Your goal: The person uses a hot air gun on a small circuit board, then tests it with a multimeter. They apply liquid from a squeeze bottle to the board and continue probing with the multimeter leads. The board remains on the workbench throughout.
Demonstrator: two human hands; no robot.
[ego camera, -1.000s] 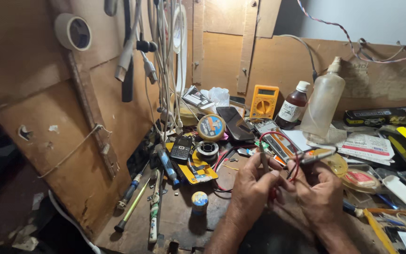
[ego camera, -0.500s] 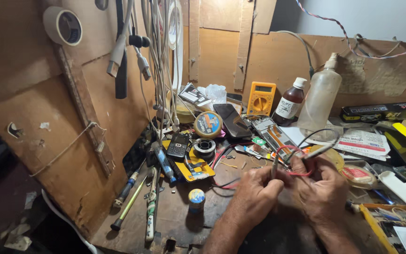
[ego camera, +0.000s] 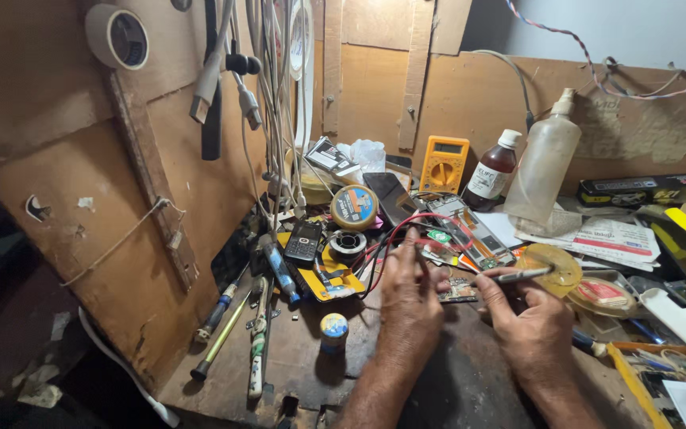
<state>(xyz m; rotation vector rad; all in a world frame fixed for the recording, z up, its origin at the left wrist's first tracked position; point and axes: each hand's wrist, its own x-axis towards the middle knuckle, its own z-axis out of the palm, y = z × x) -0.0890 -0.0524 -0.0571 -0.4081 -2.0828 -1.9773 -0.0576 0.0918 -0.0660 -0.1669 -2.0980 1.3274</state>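
My left hand [ego camera: 410,298] rests on the bench with its fingers pinched on a thin lead joined to red and black wires [ego camera: 391,238]. The tip of the lead points at a small circuit board [ego camera: 460,291] lying between my hands. My right hand [ego camera: 529,322] grips a slim grey pen-like tool [ego camera: 522,275], held nearly level, its tip close to the board. Just behind the board lies an opened phone [ego camera: 470,226] with its insides showing. The wires loop back toward a yellow multimeter [ego camera: 444,163] leaning on the back wall.
A solder spool [ego camera: 354,206], small black keypad phone [ego camera: 303,241] and round tin [ego camera: 333,326] sit left of my hands. Screwdrivers [ego camera: 220,318] lie at the bench's left edge. A brown bottle [ego camera: 492,171] and translucent bottle [ego camera: 545,171] stand behind. Papers [ego camera: 597,234] and boxes [ego camera: 645,189] crowd the right.
Both hands came down from holding the wires up in front of me to the bench. The right hand now holds the pen-like tool out toward the board.
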